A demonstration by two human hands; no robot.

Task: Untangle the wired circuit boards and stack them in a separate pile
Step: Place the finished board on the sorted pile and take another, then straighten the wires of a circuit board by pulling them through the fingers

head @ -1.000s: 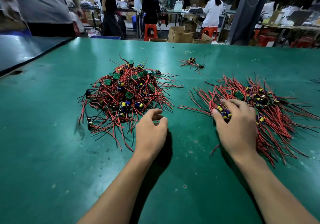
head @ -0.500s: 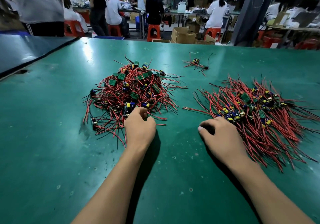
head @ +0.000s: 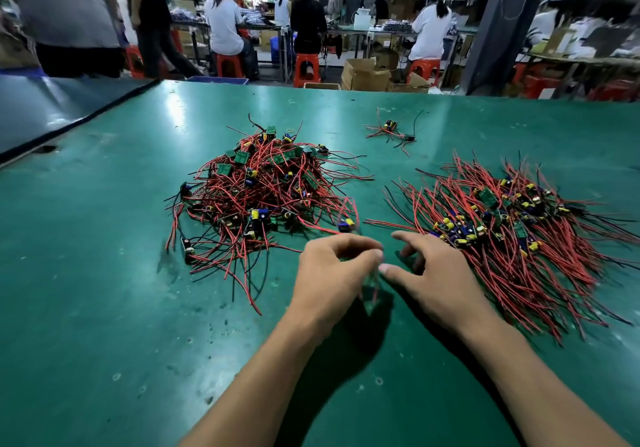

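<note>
The left hand (head: 332,273) has its fingers curled, and a blurred wired circuit board (head: 347,225) lies just beyond its knuckles; whether it grips anything cannot be told. The right hand (head: 436,273), fingers spread, holds nothing, beside the sorted pile (head: 512,232). The tangled heap (head: 263,187) lies further left on the green table (head: 86,273).

Bright overhead light, glare streaks on table (head: 180,114) upper centre. Dark soft shadows under forearms. Motion blur smears wired circuit board (head: 347,225) by left hand (head: 332,273). Edges bend; background soft.
</note>
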